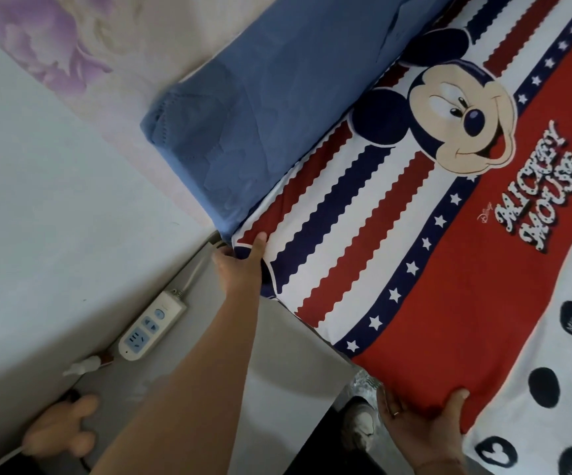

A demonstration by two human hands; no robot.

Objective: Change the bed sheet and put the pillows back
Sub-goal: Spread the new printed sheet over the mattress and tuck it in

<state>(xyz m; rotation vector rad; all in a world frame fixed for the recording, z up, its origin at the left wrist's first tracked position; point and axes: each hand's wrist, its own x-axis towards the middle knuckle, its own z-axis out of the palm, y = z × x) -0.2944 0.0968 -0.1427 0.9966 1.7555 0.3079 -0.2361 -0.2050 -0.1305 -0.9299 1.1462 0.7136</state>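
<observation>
While the printed bed sheet [397, 252] lay spread over the bed, its near edge was held at two points. A blue pillow [260, 108], as it appeared to be, rested at the head end against the wall [37, 166], and its lower corner met the sheet corner being worked. The left hand [240, 265] gripped that corner, thumb on top and fingers curled below the hem. The right hand [421, 426] pinched the red edge farther along, thumb above and fingers under the cloth.

Probable faults: the pillow's weight could pin the sheet, so a pull at the corner might drag the pillow askew or leave a ridge beneath it. An uneven pull between the hands would skew the stripes and leave the corner slack.

A power strip [152, 327] and its cable lay on the floor [188, 337] in the gap beside the bed, near the left forearm. A white plug [84, 366] lay close by. Both crowded the tucking space. A blurred pale object at lower left could not be identified.
</observation>
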